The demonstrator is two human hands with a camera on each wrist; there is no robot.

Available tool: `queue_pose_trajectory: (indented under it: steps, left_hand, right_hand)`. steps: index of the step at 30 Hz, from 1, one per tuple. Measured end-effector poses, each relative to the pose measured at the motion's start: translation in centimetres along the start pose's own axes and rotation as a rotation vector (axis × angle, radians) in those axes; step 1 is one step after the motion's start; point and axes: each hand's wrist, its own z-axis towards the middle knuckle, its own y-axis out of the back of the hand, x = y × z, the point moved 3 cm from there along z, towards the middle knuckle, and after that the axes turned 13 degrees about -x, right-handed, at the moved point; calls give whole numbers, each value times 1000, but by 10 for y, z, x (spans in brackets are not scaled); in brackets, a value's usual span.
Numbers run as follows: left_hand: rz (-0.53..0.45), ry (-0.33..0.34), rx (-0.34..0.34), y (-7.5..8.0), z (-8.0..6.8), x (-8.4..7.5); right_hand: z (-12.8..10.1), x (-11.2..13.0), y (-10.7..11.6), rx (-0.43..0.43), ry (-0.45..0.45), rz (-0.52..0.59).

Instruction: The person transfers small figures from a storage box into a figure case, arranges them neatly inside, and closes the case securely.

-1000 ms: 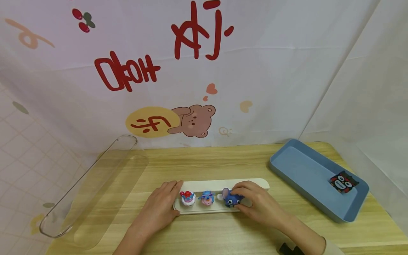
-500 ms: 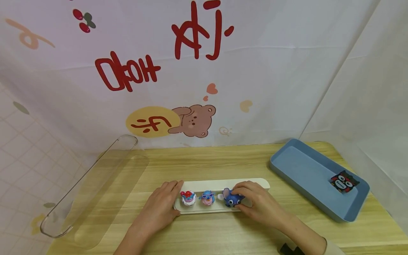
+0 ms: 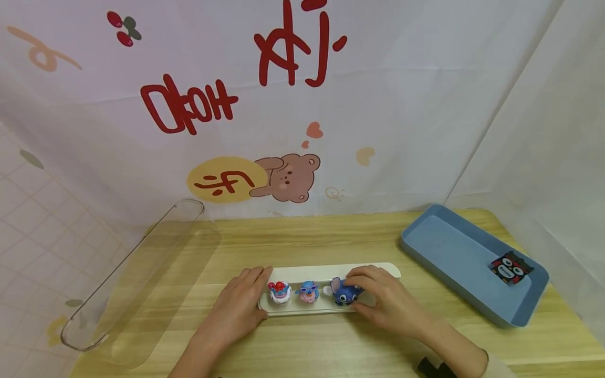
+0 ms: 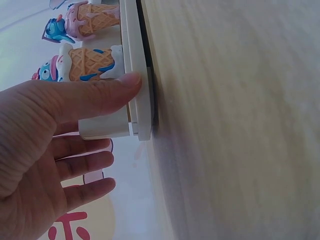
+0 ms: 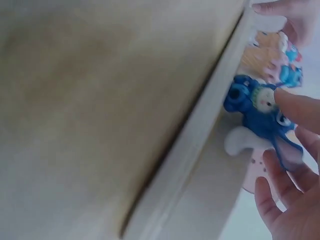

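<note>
On the table stands a long white display base (image 3: 326,272) with a raised step at the back. My left hand (image 3: 238,298) grips its left end, thumb (image 4: 107,95) against the front and the other fingers behind. A figurine with a white and red top (image 3: 280,292) and one in sunglasses (image 3: 308,292) stand on the base; both have waffle-cone bodies (image 4: 92,62) in the left wrist view. My right hand (image 3: 389,296) pinches a blue big-eared figurine (image 3: 344,293) over the base's right part. In the right wrist view this figurine (image 5: 255,107) shows a small white face among blue.
A clear plastic cover (image 3: 146,283) lies at the left. At the right is a blue tray (image 3: 439,241) with a dark owl-shaped piece (image 3: 512,268) inside. Near the right forearm, a black object (image 3: 432,367) sits at the front edge. A printed white cloth (image 3: 402,105) hangs behind.
</note>
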Motion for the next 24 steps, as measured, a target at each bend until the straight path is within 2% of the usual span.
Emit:
queue_pose_trajectory:
  steps: [9, 15, 24]
  left_hand:
    - [1, -4, -12, 0, 0, 0]
    - [2, -2, -8, 0, 0, 0]
    - [-6, 0, 2, 1, 1, -1]
  right_hand:
    - [14, -1, 37, -37, -38, 18]
    - [20, -5, 70, -88, -38, -35]
    - [15, -25, 108, -185, -40, -110]
